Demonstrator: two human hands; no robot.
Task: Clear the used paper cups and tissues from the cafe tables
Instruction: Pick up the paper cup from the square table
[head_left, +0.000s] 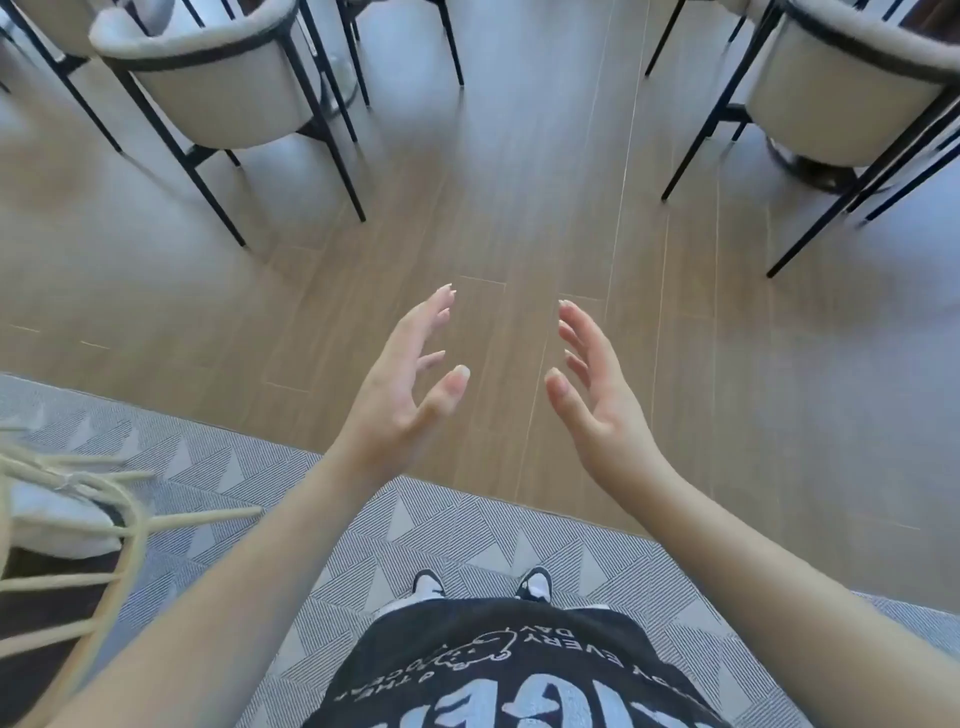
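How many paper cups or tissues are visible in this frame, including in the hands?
0. Both the left hand and the right hand are open and hold nothing, above bare wood floor. No tabletop is in view, so cups may lie outside the frame.

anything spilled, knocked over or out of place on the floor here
Nothing stands out. The wood floor and patterned rug show no spills or litter, and the chairs stand upright. Both hands, left and right, are open and hold nothing. No cups or tissues are in view.
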